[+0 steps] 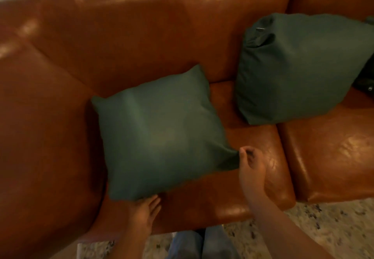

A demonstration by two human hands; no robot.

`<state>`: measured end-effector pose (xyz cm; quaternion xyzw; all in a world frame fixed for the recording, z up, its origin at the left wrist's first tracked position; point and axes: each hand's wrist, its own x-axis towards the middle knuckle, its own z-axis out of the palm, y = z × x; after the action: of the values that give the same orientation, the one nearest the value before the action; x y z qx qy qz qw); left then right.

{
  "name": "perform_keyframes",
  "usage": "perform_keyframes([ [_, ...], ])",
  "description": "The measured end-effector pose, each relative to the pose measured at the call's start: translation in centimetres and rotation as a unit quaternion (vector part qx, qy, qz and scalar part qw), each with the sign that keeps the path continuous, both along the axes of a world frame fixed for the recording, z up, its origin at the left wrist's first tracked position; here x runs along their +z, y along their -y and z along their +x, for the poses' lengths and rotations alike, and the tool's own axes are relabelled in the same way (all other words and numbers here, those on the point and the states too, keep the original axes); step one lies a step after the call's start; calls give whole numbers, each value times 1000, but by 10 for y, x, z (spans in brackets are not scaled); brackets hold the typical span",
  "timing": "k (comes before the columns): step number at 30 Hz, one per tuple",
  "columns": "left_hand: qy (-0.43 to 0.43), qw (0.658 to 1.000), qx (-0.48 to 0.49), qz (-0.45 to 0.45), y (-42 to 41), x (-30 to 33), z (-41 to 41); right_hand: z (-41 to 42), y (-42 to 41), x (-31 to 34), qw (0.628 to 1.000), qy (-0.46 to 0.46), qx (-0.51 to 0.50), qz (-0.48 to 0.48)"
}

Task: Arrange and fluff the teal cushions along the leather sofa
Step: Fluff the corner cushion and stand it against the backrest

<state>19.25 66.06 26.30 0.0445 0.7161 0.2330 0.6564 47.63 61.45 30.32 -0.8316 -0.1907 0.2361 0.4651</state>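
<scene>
Nearest, the left hand (146,208) touches the near edge of the flat cushion (162,135) with straight fingers, grip apart. The right hand (251,167) pinches that cushion's right corner, grip clamped on the cloth. The cushion lies on the sofa (263,177) seat, left end (beside the armrest). To fluff it well, I judge both hands should take opposite corners, lift and shake. Farther right, a second cushion (299,66) leans upright against the backrest.

Leather sofa (141,35) under two cushions (162,133)
</scene>
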Motion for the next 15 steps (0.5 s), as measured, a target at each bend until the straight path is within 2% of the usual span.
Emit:
perform_keyframes([
  [4,-16,998,52,24,-13,10,-43,-23,-29,28,986,92,123,64],
  [8,11,989,133,58,-19,15,-80,-64,-69,53,936,194,258,139],
  [10,0,989,114,90,-23,20,-87,-89,-90,61,906,214,325,166],
  [13,-30,991,35,122,-27,29,-90,-137,-116,63,857,211,434,180],
  [15,-46,986,-30,158,-25,31,-91,-171,-130,63,811,200,523,169],
])
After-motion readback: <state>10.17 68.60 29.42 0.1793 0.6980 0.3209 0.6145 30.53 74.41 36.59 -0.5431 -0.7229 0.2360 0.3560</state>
